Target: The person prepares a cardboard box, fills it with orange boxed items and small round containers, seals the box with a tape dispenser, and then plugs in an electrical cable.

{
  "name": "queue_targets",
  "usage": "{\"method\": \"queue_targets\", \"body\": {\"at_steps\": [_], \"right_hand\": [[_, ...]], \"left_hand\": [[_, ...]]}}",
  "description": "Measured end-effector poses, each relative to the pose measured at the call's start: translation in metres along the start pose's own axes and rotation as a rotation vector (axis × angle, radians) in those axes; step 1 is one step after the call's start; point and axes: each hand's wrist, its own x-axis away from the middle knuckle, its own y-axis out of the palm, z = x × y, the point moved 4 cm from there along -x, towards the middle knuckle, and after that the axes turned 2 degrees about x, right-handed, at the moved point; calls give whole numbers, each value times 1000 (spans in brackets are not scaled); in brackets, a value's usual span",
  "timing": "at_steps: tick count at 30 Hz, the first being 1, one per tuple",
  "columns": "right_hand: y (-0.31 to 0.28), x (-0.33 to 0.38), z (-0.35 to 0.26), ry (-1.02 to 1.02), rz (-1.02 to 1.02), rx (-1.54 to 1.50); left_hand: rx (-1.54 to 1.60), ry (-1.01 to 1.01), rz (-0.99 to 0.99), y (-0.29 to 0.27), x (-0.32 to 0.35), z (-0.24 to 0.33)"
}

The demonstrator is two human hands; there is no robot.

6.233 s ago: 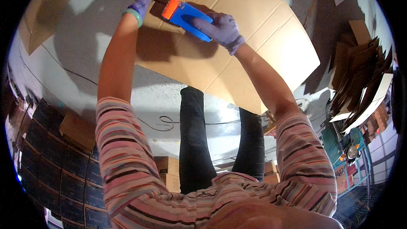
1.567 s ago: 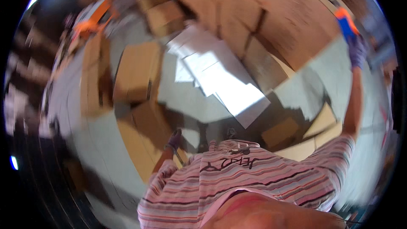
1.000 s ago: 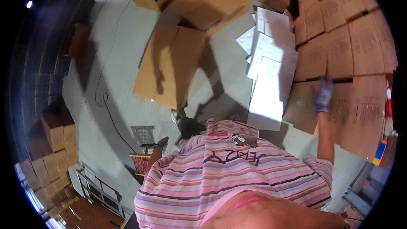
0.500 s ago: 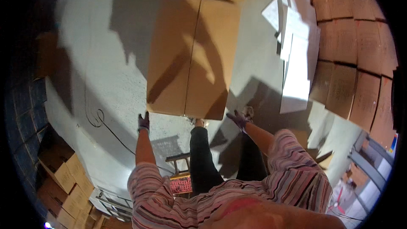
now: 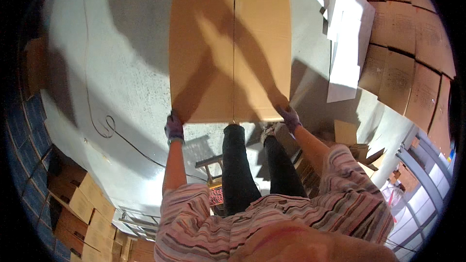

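A large brown cardboard box (image 5: 262, 48), its top flaps meeting along a middle seam, lies in front of my legs. My left hand (image 5: 174, 128), in a purple-grey glove, is closed on the box's near left corner. At the near right corner, my gloved right hand (image 5: 290, 118) grips the edge, with fingers over the top face. The undersides of both grips are hidden. Shadows of my arms and head fall across the cardboard.
White sheets (image 5: 347, 43) lie on the floor to the right, before stacked cartons (image 5: 393, 24). More cartons (image 5: 92, 218) stand at lower left. A thin cable (image 5: 126, 150) loops over the grey floor (image 5: 131, 82). Behind my right arm are cardboard pieces (image 5: 345, 131) and metal rails (image 5: 422, 179).
Both hands have come from beside the box onto its near corners and taken hold. The box looks larger in view, and its far end now runs past the upper edge.
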Motion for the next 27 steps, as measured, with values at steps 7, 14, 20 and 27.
{"method": "queue_targets", "body": {"at_steps": [7, 14, 20, 27], "right_hand": [[-118, 141, -142, 56, -50, 534], [-173, 144, -270, -534, 358, 382], [-171, 123, -330, -978, 433, 341], [-163, 68, -373, -1101, -2, -180]], "left_hand": [[121, 167, -142, -150, 130, 77], [-187, 589, 161, -218, 107, 265], [373, 1029, 207, -220, 76, 329], [945, 520, -395, -208, 27, 378]]}}
